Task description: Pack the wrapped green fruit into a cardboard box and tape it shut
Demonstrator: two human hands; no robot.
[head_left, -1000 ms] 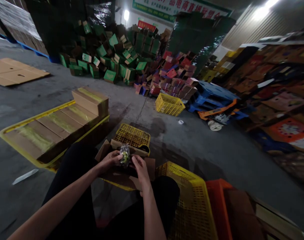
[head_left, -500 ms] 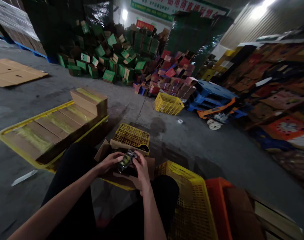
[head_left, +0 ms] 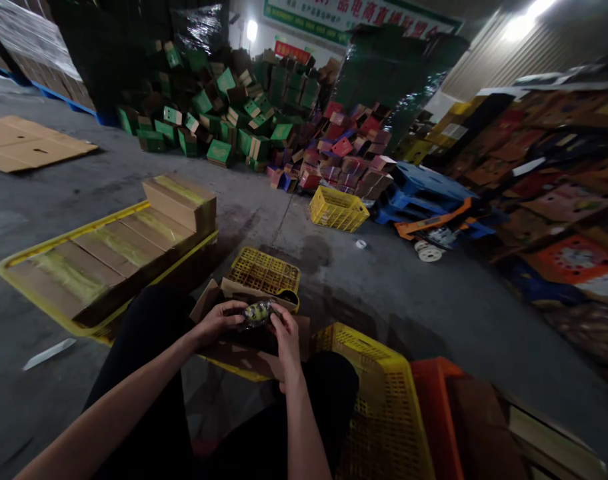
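Between my two hands is a small yellow-green item in clear plastic wrap (head_left: 257,313), dark in patches; its exact kind I cannot make out. My left hand (head_left: 220,323) pinches its left end, and my right hand (head_left: 285,332) grips the right end with thumb and fingers. Both hands are above an open cardboard box (head_left: 254,360) whose flaps stand outward. Dark shadow hides what lies in the box. It rests on a yellow crate, of which a strip shows below, between my knees.
At left, a yellow crate (head_left: 19,267) holds several taped cartons (head_left: 117,248). An upturned yellow crate (head_left: 264,268) with a tape roll (head_left: 287,295) stands ahead. To my right are another yellow crate (head_left: 384,407) and an orange crate (head_left: 429,393). A pallet jack (head_left: 434,227) stands farther off.
The wrapped item has turned from a steep slant to lying nearly level between my hands. My fingers have shifted slightly with it; the surroundings look the same.
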